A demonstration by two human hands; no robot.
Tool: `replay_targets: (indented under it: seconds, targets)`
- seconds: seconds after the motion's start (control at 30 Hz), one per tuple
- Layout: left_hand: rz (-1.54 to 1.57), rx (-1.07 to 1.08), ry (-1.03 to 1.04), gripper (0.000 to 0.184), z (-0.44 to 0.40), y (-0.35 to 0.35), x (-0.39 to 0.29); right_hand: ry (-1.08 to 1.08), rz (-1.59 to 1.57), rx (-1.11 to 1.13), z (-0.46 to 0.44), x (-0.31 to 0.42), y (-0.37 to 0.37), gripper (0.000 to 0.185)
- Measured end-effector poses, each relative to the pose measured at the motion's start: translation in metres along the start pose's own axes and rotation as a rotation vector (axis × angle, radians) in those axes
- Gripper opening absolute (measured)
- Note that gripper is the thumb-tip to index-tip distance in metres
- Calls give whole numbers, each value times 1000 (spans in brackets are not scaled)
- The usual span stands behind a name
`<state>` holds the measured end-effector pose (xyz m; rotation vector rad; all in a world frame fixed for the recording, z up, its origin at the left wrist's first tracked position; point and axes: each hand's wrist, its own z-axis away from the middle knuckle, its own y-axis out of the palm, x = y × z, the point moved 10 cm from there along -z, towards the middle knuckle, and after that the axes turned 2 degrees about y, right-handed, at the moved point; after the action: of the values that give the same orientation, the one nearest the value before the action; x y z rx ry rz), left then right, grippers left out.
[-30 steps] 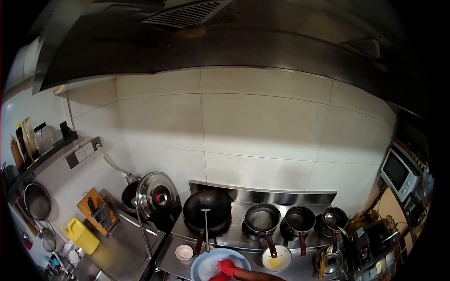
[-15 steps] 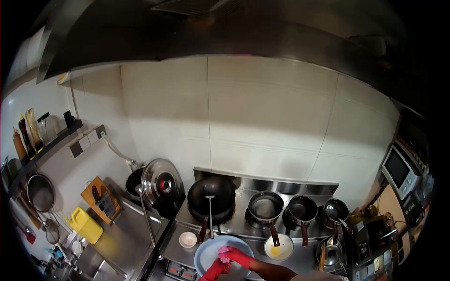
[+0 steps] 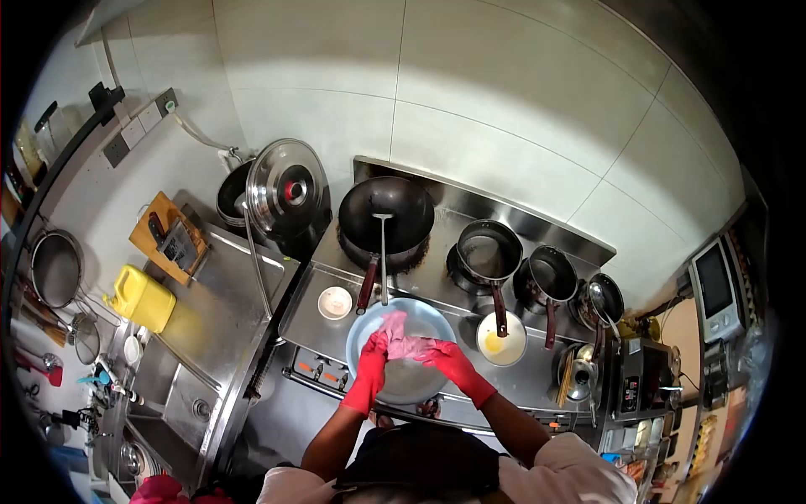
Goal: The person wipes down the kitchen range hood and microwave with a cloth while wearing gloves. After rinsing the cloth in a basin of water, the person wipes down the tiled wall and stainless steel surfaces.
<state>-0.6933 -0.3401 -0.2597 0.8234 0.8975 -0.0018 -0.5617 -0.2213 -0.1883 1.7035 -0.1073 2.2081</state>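
Both hands wear red gloves and are raised over a light blue basin (image 3: 441,317) on the counter's front part. My left hand (image 3: 373,359) is closed on one end of a pink cloth (image 3: 405,340). The other end is in the closed fingers of my right hand (image 3: 455,364). Between the hands the cloth is stretched and crumpled, with one part sticking up. Below it the basin holds what looks like cloudy liquid. A small white bowl (image 3: 335,303) stands left of the basin, and a white bowl with something yellow (image 3: 502,338) stands to its right.
Behind the basin sits a black wok (image 3: 361,206) with a long-handled ladle (image 3: 384,252). Saucepans (image 3: 489,252) line the stove to the right, handles pointing toward me. At left are a sink (image 3: 180,412), a yellow jug (image 3: 144,298) and a pot lid (image 3: 288,189).
My view has tilted downward, showing more counter and both forearms. The hands, close together before, are now apart, with the bunched pink cloth pulled out between them.
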Motion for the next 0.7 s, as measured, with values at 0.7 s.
replay_targets:
  seconds: [0.7]
  targets:
    - [-442, 208, 313, 25, 22, 135, -104, -137, 51, -150, 15, 124, 2, 33]
